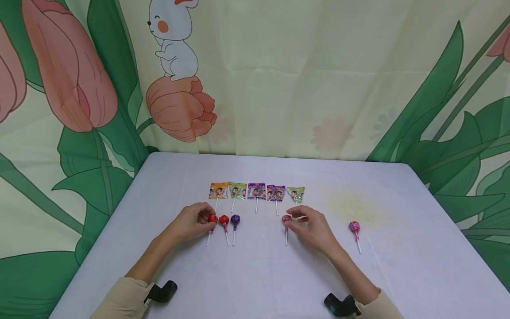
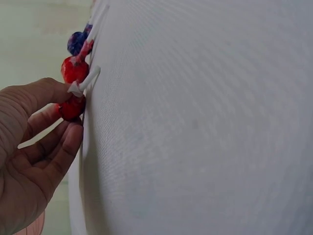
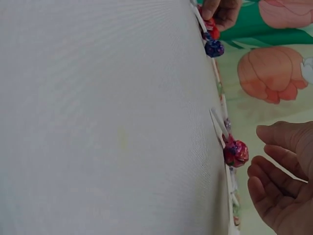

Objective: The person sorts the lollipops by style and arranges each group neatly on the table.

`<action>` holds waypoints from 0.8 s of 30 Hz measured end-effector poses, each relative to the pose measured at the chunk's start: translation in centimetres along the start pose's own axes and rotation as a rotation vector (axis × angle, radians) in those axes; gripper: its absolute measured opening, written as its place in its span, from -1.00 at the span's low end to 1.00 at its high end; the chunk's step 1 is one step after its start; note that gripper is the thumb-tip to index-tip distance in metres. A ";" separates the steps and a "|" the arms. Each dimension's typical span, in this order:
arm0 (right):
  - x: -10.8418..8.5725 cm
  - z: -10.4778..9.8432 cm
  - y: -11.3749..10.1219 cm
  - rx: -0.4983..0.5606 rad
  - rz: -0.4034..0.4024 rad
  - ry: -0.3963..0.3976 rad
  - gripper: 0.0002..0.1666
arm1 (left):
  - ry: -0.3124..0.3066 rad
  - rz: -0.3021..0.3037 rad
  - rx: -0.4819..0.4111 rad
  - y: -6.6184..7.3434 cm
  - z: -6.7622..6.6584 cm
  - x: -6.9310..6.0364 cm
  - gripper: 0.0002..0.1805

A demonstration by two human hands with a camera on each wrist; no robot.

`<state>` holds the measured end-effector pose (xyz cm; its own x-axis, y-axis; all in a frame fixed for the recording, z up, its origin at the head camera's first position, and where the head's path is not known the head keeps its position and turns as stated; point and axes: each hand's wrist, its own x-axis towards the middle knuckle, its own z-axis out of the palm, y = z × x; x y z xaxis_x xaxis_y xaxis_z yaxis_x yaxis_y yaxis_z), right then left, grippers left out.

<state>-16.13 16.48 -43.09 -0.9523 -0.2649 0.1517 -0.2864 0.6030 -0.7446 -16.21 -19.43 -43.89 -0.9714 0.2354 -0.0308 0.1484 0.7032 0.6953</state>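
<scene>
My left hand (image 1: pixel 194 221) pinches a red lollipop (image 2: pixel 72 108) between thumb and fingers, at the left end of a short row. Beside it lie a second red lollipop (image 1: pixel 224 220) and a dark purple lollipop (image 1: pixel 235 219), sticks toward me. Farther right, my right hand (image 1: pixel 312 228) is at a pink lollipop (image 3: pixel 236 152). In the right wrist view a gap shows between that lollipop and the loosely bent fingers (image 3: pixel 274 178), which hold nothing. Another pink lollipop (image 1: pixel 354 227) lies apart on the right.
Behind the round lollipops runs a row of flat bagged ones: orange (image 1: pixel 218 190), green (image 1: pixel 237 190), two purple (image 1: pixel 256 191) and a green one (image 1: pixel 296 194) at the right end. A white cloth covers the table (image 1: pixel 247 283). A printed curtain (image 1: pixel 271 88) hangs behind.
</scene>
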 end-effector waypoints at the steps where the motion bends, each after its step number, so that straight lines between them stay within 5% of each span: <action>1: 0.1 0.0 0.1 -0.005 0.011 0.000 -0.64 | 0.001 -0.002 -0.001 0.0 0.0 0.0 -0.77; 24: 1.0 0.2 0.9 -0.027 0.085 -0.078 -0.69 | 0.004 -0.005 -0.005 0.0 0.0 -0.1 -0.77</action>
<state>-17.36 16.58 -43.71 -0.9626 -0.2686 0.0370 -0.2084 0.6459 -0.7344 -16.15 -19.46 -43.85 -0.9729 0.2290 -0.0316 0.1424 0.7013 0.6985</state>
